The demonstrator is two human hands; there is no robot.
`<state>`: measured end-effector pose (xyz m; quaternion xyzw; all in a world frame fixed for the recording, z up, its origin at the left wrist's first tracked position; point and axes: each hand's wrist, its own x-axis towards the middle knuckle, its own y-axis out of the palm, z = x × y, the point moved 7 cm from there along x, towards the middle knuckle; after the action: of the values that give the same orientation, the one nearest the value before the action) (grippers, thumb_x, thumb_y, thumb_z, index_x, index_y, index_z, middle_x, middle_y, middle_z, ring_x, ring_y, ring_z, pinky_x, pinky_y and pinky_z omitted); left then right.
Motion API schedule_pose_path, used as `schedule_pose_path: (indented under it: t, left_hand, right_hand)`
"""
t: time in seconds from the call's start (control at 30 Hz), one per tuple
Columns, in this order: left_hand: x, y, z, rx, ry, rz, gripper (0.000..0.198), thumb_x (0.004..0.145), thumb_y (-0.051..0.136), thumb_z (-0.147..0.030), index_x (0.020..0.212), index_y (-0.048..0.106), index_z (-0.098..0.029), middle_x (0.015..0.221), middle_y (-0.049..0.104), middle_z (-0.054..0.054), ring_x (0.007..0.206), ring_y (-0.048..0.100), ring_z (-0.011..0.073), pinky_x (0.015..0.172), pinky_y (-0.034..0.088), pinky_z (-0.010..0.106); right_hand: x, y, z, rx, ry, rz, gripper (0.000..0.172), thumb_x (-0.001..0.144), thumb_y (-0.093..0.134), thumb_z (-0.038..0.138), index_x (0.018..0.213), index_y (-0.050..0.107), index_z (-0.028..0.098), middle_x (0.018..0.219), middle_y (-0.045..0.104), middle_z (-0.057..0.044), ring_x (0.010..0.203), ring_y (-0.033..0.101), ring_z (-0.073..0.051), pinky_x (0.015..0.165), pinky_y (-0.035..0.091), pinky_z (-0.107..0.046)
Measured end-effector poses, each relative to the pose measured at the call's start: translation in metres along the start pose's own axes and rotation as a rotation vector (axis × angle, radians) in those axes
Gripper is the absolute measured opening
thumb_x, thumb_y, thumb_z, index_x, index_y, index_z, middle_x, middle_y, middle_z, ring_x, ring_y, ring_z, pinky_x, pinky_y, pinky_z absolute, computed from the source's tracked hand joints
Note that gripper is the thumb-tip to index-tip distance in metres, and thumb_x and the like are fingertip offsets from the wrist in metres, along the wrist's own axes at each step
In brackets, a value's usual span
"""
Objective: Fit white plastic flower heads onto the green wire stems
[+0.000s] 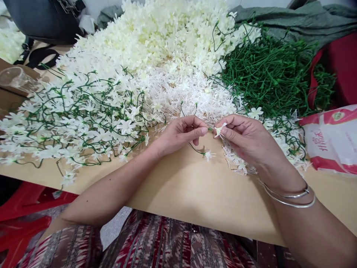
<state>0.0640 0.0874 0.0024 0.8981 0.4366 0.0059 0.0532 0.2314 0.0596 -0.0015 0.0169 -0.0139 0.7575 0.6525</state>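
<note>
My left hand (185, 133) is closed in a pinch on a green plastic stem (197, 149), which curves down below the fingers with a white flower at its lower end. Just to the right, my right hand (242, 137) pinches a small white artificial flower (219, 130) between thumb and forefinger. The two sets of fingertips are close together, with the stem's green tip showing between them. Behind my hands lies a bed of thin white stamens (178, 89). Flowers on green stems (92, 115) spread out at the left.
A tall heap of loose cream petals (156, 33) stands at the back. Bare green stems (267, 74) are piled at the right, beside a red bag (340, 70) and a white-and-red package (331, 137). A clear cup (18, 80) lies far left. Red stools (25, 208) stand below the table (189, 193).
</note>
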Motion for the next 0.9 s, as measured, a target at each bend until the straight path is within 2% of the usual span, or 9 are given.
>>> schedule_pose_path:
  t: [0.23,0.43,0.67,0.9]
  left_hand:
    - [-0.001,0.004,-0.002,-0.024,-0.011,0.015,0.044,0.083,0.087,-0.056,0.09,0.074,-0.016,0.074,0.067,0.0,0.063,0.062,0.0092,0.064,0.051,0.024]
    - [-0.001,0.006,-0.002,-0.01,0.02,0.021,0.044,0.085,0.086,-0.057,0.089,0.072,-0.015,0.075,0.069,0.001,0.064,0.065,0.0107,0.064,0.051,0.025]
    - [-0.003,0.008,0.005,0.016,0.021,0.043,0.045,0.087,0.082,-0.06,0.089,0.07,-0.016,0.074,0.074,0.004,0.068,0.073,0.015,0.067,0.055,0.026]
    - [-0.003,0.01,0.006,0.018,-0.01,0.06,0.037,0.09,0.082,-0.051,0.089,0.069,-0.016,0.074,0.073,0.003,0.069,0.075,0.016,0.069,0.056,0.027]
  right_hand:
    - [-0.002,0.007,0.005,-0.024,0.057,0.051,0.03,0.083,0.087,0.052,0.085,0.075,0.024,0.072,0.072,0.003,0.063,0.063,-0.014,0.066,0.055,-0.031]
    - [-0.002,0.005,0.0,0.032,0.108,0.033,0.029,0.078,0.092,0.046,0.082,0.073,0.025,0.069,0.07,0.004,0.06,0.062,-0.013,0.06,0.054,-0.029]
    - [-0.001,0.005,-0.003,0.024,0.083,0.01,0.031,0.076,0.093,0.048,0.079,0.074,0.025,0.065,0.07,0.003,0.056,0.064,-0.013,0.054,0.053,-0.027]
    - [-0.002,0.008,-0.001,0.021,0.098,-0.005,0.035,0.074,0.094,0.051,0.078,0.072,0.024,0.065,0.07,0.003,0.056,0.065,-0.013,0.053,0.054,-0.026]
